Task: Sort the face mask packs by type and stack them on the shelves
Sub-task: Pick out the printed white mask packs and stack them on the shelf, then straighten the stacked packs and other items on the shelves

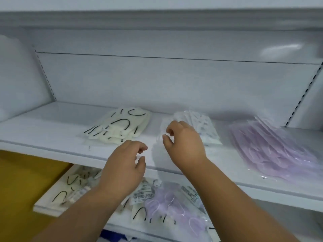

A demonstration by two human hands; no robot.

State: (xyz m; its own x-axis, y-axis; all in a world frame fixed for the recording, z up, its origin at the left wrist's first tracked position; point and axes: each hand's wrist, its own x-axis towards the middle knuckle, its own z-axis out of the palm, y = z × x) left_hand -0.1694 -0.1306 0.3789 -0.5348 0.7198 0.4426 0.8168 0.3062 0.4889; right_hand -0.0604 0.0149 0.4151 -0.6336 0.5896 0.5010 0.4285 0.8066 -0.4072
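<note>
A person's two bare hands reach over a white shelf (52, 137) where face mask packs lie sorted in three piles. At centre left of the frame sits a stack of cream packs with black ear loops (120, 126); just right of centre lies a stack of white packs (201, 126); at the right edge a fanned stack of lilac packs (272, 154) spreads toward the shelf's front lip.

The left hand (122, 170) hovers at the shelf's front edge in the lower middle of the frame, its fingers (141, 148) loosely curled with thumb and forefinger a little apart; nothing can be seen between them. The right hand (185, 144) is raised over the near corner of the white stack, its fingers (170, 131) bent and thumb slightly apart from them. A faint clear film seems to hang below that hand, but motion blur makes it impossible to tell whether the fingers pinch a pack or are merely close to one.

Below the shelf, in the lower part of the frame, an unsorted heap of mixed packs (164, 203) lies on a lower white shelf (272, 217): cream packs with black loops, lilac ones and packs showing printed labels overlap one another. At lower left more cream packs (70, 187) rest on a pale board (45, 206), beside a mustard-yellow surface (22, 180).
</note>
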